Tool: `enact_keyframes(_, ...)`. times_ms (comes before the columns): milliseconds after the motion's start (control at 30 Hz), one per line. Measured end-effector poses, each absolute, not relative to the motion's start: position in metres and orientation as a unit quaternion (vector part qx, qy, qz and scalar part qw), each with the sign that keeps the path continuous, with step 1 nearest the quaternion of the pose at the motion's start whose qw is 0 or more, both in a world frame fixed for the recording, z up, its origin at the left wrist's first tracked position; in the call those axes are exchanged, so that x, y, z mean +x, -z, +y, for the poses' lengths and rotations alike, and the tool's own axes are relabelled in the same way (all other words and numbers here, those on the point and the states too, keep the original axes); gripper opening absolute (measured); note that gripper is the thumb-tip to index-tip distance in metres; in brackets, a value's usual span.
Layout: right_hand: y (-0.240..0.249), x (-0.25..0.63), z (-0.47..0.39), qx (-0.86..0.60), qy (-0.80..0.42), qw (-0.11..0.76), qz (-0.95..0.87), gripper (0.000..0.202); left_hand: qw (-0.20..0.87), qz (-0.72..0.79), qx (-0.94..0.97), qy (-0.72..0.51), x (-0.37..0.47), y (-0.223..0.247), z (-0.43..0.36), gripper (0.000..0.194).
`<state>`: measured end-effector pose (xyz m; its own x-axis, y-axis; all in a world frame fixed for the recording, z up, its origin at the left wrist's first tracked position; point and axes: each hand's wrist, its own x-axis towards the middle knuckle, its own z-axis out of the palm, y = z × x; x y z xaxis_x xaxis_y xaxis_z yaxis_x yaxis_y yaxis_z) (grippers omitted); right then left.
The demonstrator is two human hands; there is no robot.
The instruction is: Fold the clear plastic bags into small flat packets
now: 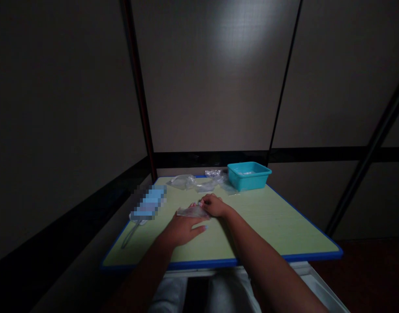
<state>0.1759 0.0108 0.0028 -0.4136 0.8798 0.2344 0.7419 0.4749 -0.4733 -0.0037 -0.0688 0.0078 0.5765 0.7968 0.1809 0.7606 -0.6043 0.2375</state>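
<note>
A small clear plastic bag (193, 211) lies across the fingers of my left hand (183, 229), low over the table. My left hand is stretched out palm down, its thumb apart and pointing right; its other fingers are partly covered by the bag. My right hand (215, 205) is closed in a pinch at the far side of the bag, by the left fingertips. What sits in that pinch is too small and dim to make out. Beyond both hands, more crumpled clear plastic bags (183, 181) lie along the table's far side.
A turquoise plastic basket (251, 180) stands at the back right of the pale green table (271, 230), which has a blue edge. On the left lies a blurred-out blue object (151, 202) with a strap (130, 234). Dark wall panels (212, 87) stand behind.
</note>
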Motion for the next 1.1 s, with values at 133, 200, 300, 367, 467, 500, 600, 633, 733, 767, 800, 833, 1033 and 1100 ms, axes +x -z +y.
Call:
enact_keyframes(133, -0.0032, 0.1751, 0.0101, -0.488, -0.153, 0.226, -0.829, 0.022, 0.074, 0.432, 0.887, -0.144, -0.0045, -0.0058, -0.068, 0.045)
enact_keyframes(200, -0.0031, 0.1754, 0.0098, -0.486, -0.153, 0.228, -0.83, 0.022, 0.077, 0.433, 0.886, -0.146, -0.0049, -0.0053, -0.0682, 0.046)
enact_keyframes(300, -0.003, 0.1757, 0.0091, -0.484, -0.153, 0.233, -0.83, 0.021, 0.079, 0.435, 0.885, -0.146, -0.005, -0.0058, -0.0693, 0.047)
enact_keyframes(367, -0.0029, 0.1758, 0.0086, -0.484, -0.153, 0.238, -0.828, 0.02, 0.08, 0.433, 0.886, -0.145, -0.0049, -0.0067, -0.0699, 0.048)
enact_keyframes(467, -0.003, 0.1757, 0.0078, -0.487, -0.152, 0.248, -0.823, 0.018, 0.085, 0.426, 0.889, -0.144, -0.0047, -0.0079, -0.0698, 0.046)
enact_keyframes(500, -0.003, 0.1756, 0.0076, -0.489, -0.151, 0.251, -0.822, 0.017, 0.087, 0.425, 0.89, -0.141, -0.0046, -0.008, -0.0695, 0.045)
enact_keyframes(600, -0.003, 0.1751, 0.0067, -0.493, -0.149, 0.263, -0.816, 0.018, 0.088, 0.431, 0.888, -0.134, -0.0047, -0.0072, -0.0681, 0.043)
enact_keyframes(633, -0.0029, 0.1749, 0.0064, -0.494, -0.149, 0.266, -0.815, 0.018, 0.085, 0.433, 0.887, -0.135, -0.0048, -0.0066, -0.0676, 0.043)
enact_keyframes(733, -0.0024, 0.1745, 0.0053, -0.498, -0.148, 0.274, -0.81, 0.02, 0.073, 0.432, 0.886, -0.151, -0.0055, -0.0043, -0.066, 0.041)
enact_keyframes(767, -0.0023, 0.1744, 0.005, -0.5, -0.147, 0.276, -0.808, 0.021, 0.068, 0.428, 0.887, -0.157, -0.0059, -0.0035, -0.0656, 0.04)
enact_keyframes(800, -0.0021, 0.1744, 0.0047, -0.502, -0.147, 0.279, -0.805, 0.022, 0.063, 0.425, 0.888, -0.161, -0.0063, -0.0027, -0.0652, 0.04)
enact_keyframes(833, -0.002, 0.1745, 0.0043, -0.504, -0.148, 0.282, -0.803, 0.022, 0.058, 0.424, 0.889, -0.163, -0.0067, -0.002, -0.0648, 0.04)
enact_keyframes(1033, -0.0002, 0.176, 0.0026, -0.521, -0.145, 0.299, -0.786, 0.022, 0.028, 0.43, 0.888, -0.158, -0.0074, 0.0001, -0.0639, 0.039)
enact_keyframes(1100, 0.0007, 0.1768, 0.0021, -0.527, -0.143, 0.305, -0.78, 0.022, 0.023, 0.426, 0.891, -0.157, -0.0072, -0.0005, -0.0642, 0.039)
